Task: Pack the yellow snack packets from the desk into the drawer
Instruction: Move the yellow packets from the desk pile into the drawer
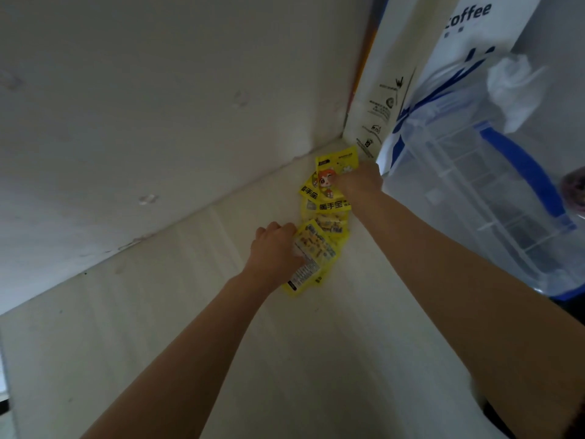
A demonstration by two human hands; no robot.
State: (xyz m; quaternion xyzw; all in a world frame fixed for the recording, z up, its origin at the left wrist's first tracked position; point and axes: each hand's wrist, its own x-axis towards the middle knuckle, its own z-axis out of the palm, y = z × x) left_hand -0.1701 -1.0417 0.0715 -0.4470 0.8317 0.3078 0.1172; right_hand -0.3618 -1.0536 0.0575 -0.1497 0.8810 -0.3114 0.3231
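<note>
— While both arms reached into the corner, where did the yellow snack packets lie?

— They lay in an overlapping heap on the white table, pushed up against the pale wall, with the farthest one just beside a tall white paper bag printed with blue "Coffee" lettering.

— What was the left hand doing?

— It sat on the near end of the heap, its fingers curled round the edge of the nearest yellow packet, which showed a printed label panel.

— And the right hand?

— It was at the far end, knuckles up, fingers curled onto the upright yellow packet with an orange-haired cartoon figure. That one stood tilted above the others.

— Anything else nearby?

— A clear plastic storage box with blue handles stood to the right of the right forearm, and a crumpled white piece showed above it. I could not tell what that was.
</note>
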